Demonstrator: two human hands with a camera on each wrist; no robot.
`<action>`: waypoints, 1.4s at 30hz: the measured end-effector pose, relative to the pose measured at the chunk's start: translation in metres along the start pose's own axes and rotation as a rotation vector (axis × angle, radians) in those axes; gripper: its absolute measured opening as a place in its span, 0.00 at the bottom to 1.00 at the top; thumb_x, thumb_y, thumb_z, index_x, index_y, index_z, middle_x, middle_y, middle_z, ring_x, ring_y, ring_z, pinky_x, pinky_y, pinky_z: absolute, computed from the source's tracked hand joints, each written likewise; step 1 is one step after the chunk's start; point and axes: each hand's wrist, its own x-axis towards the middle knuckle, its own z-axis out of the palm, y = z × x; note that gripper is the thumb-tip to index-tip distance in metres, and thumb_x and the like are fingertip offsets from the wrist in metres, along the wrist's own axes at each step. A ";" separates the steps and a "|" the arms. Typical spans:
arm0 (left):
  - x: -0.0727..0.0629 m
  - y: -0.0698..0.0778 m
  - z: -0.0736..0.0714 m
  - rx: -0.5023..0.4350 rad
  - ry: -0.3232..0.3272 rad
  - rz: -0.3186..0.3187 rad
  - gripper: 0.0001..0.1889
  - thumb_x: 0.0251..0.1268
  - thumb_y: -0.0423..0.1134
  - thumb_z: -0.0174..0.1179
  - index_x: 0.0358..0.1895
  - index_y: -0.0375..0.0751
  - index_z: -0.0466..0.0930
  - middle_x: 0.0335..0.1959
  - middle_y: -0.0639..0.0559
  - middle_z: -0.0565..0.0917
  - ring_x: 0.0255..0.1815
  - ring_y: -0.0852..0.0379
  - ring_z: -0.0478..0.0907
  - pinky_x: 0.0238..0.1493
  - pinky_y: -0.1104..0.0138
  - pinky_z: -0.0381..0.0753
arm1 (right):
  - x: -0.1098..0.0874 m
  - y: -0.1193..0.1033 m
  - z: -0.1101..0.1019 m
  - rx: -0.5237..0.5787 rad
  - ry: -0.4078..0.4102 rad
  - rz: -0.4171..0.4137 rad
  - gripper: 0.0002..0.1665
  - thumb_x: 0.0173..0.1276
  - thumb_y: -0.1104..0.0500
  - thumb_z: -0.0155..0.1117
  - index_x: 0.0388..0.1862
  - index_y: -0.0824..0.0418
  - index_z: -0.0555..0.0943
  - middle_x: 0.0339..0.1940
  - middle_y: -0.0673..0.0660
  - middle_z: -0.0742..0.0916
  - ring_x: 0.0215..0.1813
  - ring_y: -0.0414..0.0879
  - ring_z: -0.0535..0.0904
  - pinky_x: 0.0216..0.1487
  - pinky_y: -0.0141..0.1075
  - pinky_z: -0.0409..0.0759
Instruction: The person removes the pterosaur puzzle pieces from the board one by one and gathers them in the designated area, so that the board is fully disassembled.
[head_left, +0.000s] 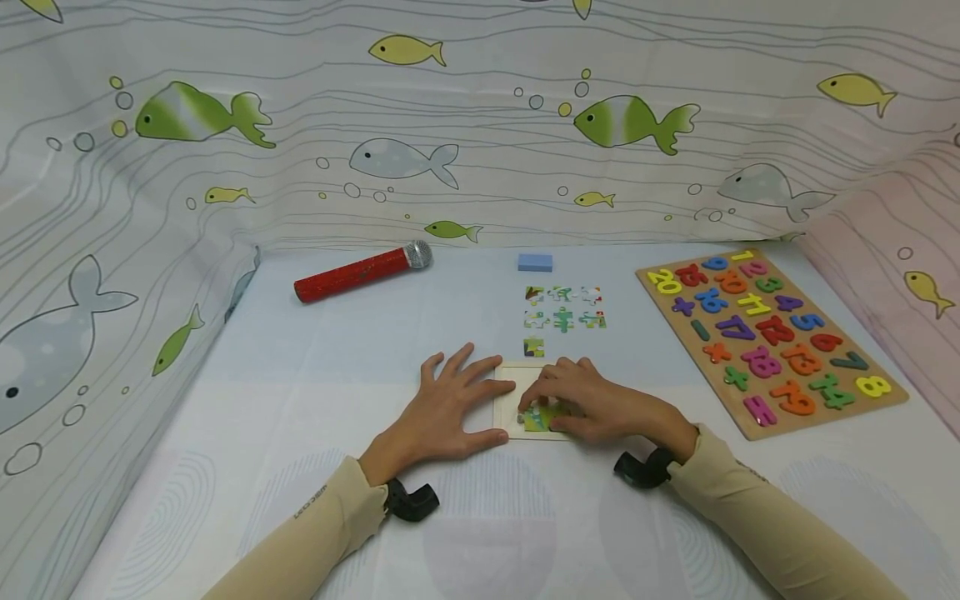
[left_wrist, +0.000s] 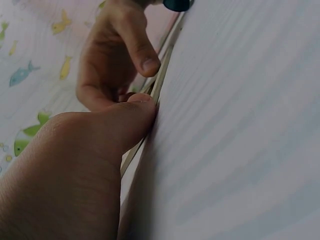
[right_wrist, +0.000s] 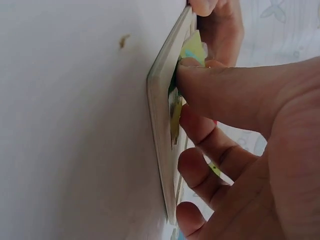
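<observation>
A shallow wooden puzzle tray (head_left: 517,371) lies flat before me, with green puzzle pieces (head_left: 537,419) in its lower part. My left hand (head_left: 450,408) is spread on the tray's left side, thumb and fingertips touching its edge. Over the tray, my right hand (head_left: 585,402) has curled fingers and holds a puzzle piece between thumb and fingers. In the right wrist view a yellow-green piece (right_wrist: 196,46) stands tilted up beside the thumb, above the tray rim (right_wrist: 159,105). The right fingers partly hide the pieces.
Several loose puzzle pieces (head_left: 562,318) lie in rows beyond the tray, one piece (head_left: 533,347) close to its far edge. Behind them is a blue block (head_left: 535,263). A red microphone (head_left: 360,273) lies at back left, a wooden number board (head_left: 772,342) at right.
</observation>
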 end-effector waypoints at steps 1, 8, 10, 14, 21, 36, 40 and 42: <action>0.000 0.000 0.000 -0.001 -0.001 -0.001 0.34 0.61 0.69 0.59 0.70 0.65 0.74 0.79 0.52 0.67 0.82 0.35 0.54 0.70 0.32 0.51 | 0.000 0.000 0.000 0.002 0.001 0.001 0.22 0.67 0.63 0.68 0.57 0.44 0.82 0.45 0.45 0.82 0.51 0.42 0.71 0.50 0.42 0.60; 0.000 0.000 0.000 -0.006 -0.008 -0.006 0.34 0.61 0.69 0.59 0.70 0.64 0.75 0.79 0.53 0.67 0.82 0.35 0.54 0.70 0.31 0.51 | 0.000 -0.001 -0.001 -0.001 0.010 -0.019 0.21 0.67 0.63 0.69 0.56 0.45 0.82 0.45 0.43 0.84 0.50 0.41 0.72 0.52 0.43 0.61; 0.000 0.000 0.000 -0.008 -0.007 -0.005 0.34 0.61 0.69 0.59 0.70 0.64 0.75 0.79 0.53 0.67 0.82 0.35 0.54 0.70 0.31 0.51 | 0.001 -0.001 -0.001 -0.007 0.014 -0.025 0.21 0.66 0.63 0.69 0.56 0.45 0.82 0.45 0.42 0.84 0.49 0.41 0.72 0.52 0.42 0.61; 0.000 0.000 0.001 -0.008 -0.001 -0.001 0.34 0.61 0.69 0.59 0.70 0.64 0.74 0.79 0.52 0.67 0.82 0.35 0.54 0.69 0.31 0.52 | 0.000 -0.002 -0.001 -0.019 0.015 -0.034 0.22 0.66 0.63 0.70 0.57 0.43 0.83 0.44 0.41 0.84 0.49 0.39 0.71 0.51 0.42 0.60; 0.000 0.000 0.001 -0.007 0.000 0.003 0.34 0.62 0.69 0.59 0.71 0.65 0.74 0.79 0.52 0.67 0.82 0.35 0.54 0.69 0.31 0.52 | 0.000 0.000 -0.001 -0.050 0.011 -0.041 0.25 0.67 0.61 0.71 0.60 0.40 0.83 0.44 0.41 0.84 0.48 0.38 0.69 0.49 0.40 0.60; -0.001 0.002 -0.002 0.002 -0.008 0.002 0.34 0.62 0.70 0.58 0.71 0.65 0.74 0.79 0.52 0.66 0.82 0.35 0.54 0.69 0.31 0.52 | 0.000 -0.001 -0.002 -0.113 0.033 -0.051 0.24 0.65 0.59 0.72 0.59 0.42 0.85 0.43 0.39 0.85 0.44 0.37 0.72 0.49 0.40 0.61; -0.001 0.002 -0.002 0.000 -0.013 -0.003 0.34 0.62 0.69 0.59 0.71 0.65 0.74 0.79 0.52 0.66 0.82 0.35 0.54 0.69 0.31 0.52 | 0.000 -0.001 -0.003 -0.120 0.037 -0.049 0.24 0.64 0.59 0.73 0.59 0.43 0.85 0.42 0.39 0.85 0.42 0.37 0.73 0.48 0.39 0.60; -0.001 0.002 -0.002 -0.003 -0.015 -0.006 0.34 0.62 0.69 0.59 0.71 0.65 0.74 0.79 0.52 0.66 0.82 0.35 0.54 0.70 0.31 0.52 | 0.000 -0.001 -0.003 -0.116 0.038 -0.047 0.23 0.64 0.59 0.73 0.58 0.43 0.86 0.42 0.39 0.85 0.41 0.36 0.73 0.48 0.39 0.59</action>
